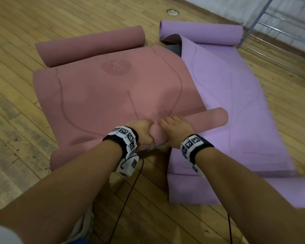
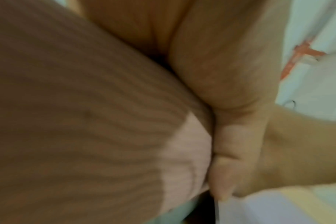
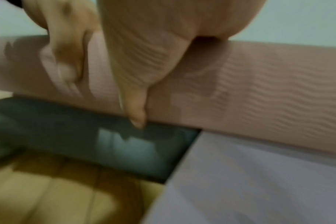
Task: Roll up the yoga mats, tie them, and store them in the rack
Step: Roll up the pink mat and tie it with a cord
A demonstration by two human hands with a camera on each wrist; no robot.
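Head view. Two yoga mats lie on the wooden floor (image 1: 16,95): a pink mat (image 1: 113,95) and, just to its right and partly under its edge, a purple mat (image 1: 232,103). Each has a curled far end; neither is tied. Both hands sit side by side on the near roll (image 1: 208,118) of the pink mat: the left hand (image 1: 143,132) curled over it, the right hand (image 1: 174,129) with fingers wrapped over its top. The step in hand appears to be rolling the pink mat, early on, since most of it is flat. The next move likely calls for even forward pressure from both hands, keeping the roll tight and square. A metal frame (image 1: 253,20), possibly the rack, stands beyond the purple mat; no tie can be made out.

Left wrist view. Blurred. The ribbed pink mat (image 2: 77,121) fills the frame; fingers (image 2: 230,151) press against it at its right.

Right wrist view. Blurred. The right thumb (image 3: 136,112) points down the front of the pink roll (image 3: 269,91). Below the roll lie a dark underside (image 3: 86,133), the purple mat (image 3: 259,181) and floor boards (image 3: 58,197).

Count: two mats, two hands, one frame.
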